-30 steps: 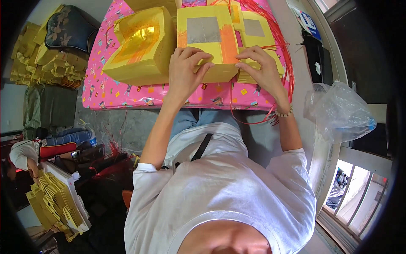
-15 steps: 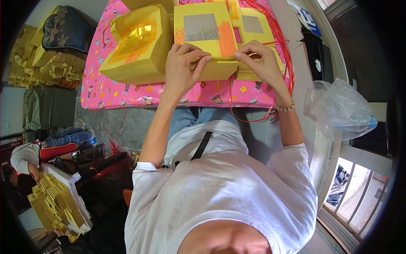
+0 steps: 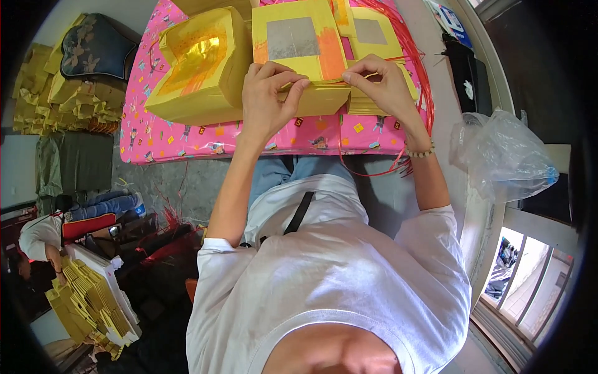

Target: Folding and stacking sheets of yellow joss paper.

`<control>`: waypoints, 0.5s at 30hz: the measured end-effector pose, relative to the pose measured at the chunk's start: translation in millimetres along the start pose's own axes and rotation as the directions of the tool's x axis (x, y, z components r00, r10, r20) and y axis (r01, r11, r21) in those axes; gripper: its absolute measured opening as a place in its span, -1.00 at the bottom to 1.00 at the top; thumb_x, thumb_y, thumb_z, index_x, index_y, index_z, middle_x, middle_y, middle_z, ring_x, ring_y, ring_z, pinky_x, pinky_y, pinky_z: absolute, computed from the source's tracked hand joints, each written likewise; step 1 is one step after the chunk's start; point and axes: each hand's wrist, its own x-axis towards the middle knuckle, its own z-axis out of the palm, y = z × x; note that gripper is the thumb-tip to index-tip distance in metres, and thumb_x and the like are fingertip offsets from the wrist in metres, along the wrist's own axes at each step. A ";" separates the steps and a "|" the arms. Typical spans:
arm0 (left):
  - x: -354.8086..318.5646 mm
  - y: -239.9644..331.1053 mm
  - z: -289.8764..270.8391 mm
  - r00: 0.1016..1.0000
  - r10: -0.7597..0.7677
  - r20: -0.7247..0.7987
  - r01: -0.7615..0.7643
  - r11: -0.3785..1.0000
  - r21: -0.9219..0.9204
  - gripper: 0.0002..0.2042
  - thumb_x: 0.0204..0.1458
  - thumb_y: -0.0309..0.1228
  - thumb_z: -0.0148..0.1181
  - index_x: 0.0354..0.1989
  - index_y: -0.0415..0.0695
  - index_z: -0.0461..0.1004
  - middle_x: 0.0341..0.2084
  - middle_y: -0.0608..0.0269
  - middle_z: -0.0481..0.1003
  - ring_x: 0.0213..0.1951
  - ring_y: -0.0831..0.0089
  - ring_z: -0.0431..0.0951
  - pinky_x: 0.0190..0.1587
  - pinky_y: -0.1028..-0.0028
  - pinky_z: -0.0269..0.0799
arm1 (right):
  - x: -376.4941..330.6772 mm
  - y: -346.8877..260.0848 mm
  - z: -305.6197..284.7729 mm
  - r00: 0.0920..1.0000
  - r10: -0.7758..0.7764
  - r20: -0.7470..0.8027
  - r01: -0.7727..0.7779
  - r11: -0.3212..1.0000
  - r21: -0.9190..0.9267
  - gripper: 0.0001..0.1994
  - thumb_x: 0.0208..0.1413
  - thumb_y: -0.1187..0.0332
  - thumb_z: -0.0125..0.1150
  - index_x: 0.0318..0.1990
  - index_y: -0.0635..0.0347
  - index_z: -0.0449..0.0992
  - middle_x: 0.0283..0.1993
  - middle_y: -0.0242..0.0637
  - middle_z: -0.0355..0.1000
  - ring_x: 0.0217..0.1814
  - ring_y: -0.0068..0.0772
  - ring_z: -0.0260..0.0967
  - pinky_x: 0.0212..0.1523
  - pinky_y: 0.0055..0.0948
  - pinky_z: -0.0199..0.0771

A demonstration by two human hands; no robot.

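Head view up. My landmark is the yellow paper stack (image 3: pixel 324 105), which sits on the pink patterned cover (image 3: pixel 283 144) ahead of the wearer. Its top sheet (image 3: pixel 293 38) carries a grey square with orange bands on either side.

Left hand (image 3: pixel 269 98): at the stack's near edge, left part. Thumb and index tips pressed together, pinching the top sheet's near edge; other fingers curled. I can't tell how many layers are in the pinch.

Right hand (image 3: pixel 381 87): at the stack's near right corner, thumb and bent index pinching the same edge. Remaining fingers curled, partly hidden from me. Bead bracelet (image 3: pixel 421 151) on that wrist. Between the two pinches I see a thin strip of the edge slightly raised.

Just left of the stack: a bulky yellow block with a shiny gold centre (image 3: pixel 208 47). Just right: lower yellow piles (image 3: pixel 367 107), with red strings (image 3: pixel 414 47) running past them. Further right of the stack, well apart: a clear plastic bag (image 3: pixel 506 159). Far left: a dark floral cushion (image 3: pixel 96 47) on yellow bundles (image 3: pixel 68 93). Nearer the camera than those, also left, a co-worker's hand (image 3: pixel 56 260) touches folded yellow pieces (image 3: pixel 90 290).
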 end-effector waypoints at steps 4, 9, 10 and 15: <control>1.2 0.9 -0.4 1.000 0.008 -0.019 -0.007 1.000 0.005 -0.89 -0.09 -0.34 0.31 -0.42 -0.07 0.65 -0.43 0.27 0.52 -0.30 0.33 0.39 -0.22 0.40 0.35 | -0.3 -4.9 -1.1 0.995 -0.089 -0.035 0.087 0.995 -0.046 -0.84 0.06 0.33 0.27 -0.34 0.26 0.59 -0.31 -0.39 0.48 -0.26 -0.57 0.44 -0.25 -0.57 0.42; 7.7 7.1 -7.3 0.997 0.066 0.041 -0.069 0.995 0.065 -0.83 -0.08 -0.34 0.30 -0.33 -0.13 0.58 -0.43 0.23 0.50 -0.31 0.29 0.40 -0.22 0.36 0.34 | 6.4 -20.5 -2.1 0.961 -0.266 -0.079 0.236 0.932 -0.274 -0.86 0.06 0.37 0.25 -0.34 0.27 0.55 -0.34 -0.33 0.46 -0.28 -0.46 0.44 -0.26 -0.52 0.39; 11.4 10.6 -8.7 0.994 0.072 0.084 -0.081 0.991 0.110 -0.79 -0.08 -0.35 0.30 -0.28 -0.15 0.54 -0.43 0.21 0.49 -0.31 0.28 0.41 -0.22 0.35 0.34 | 9.3 -22.3 -3.2 0.938 -0.335 -0.091 0.296 0.909 -0.293 -0.86 0.05 0.35 0.24 -0.35 0.25 0.54 -0.36 -0.30 0.44 -0.32 -0.37 0.43 -0.29 -0.47 0.39; 23.6 9.9 -0.5 0.982 0.161 0.100 -0.180 0.960 0.215 -0.77 -0.06 -0.44 0.24 -0.20 -0.16 0.48 -0.44 0.18 0.46 -0.31 0.20 0.42 -0.21 0.34 0.35 | 21.7 -37.5 -5.5 0.897 -0.430 -0.104 0.367 0.854 -0.370 -0.86 0.05 0.33 0.22 -0.38 0.22 0.53 -0.38 -0.29 0.42 -0.34 -0.28 0.42 -0.33 -0.40 0.40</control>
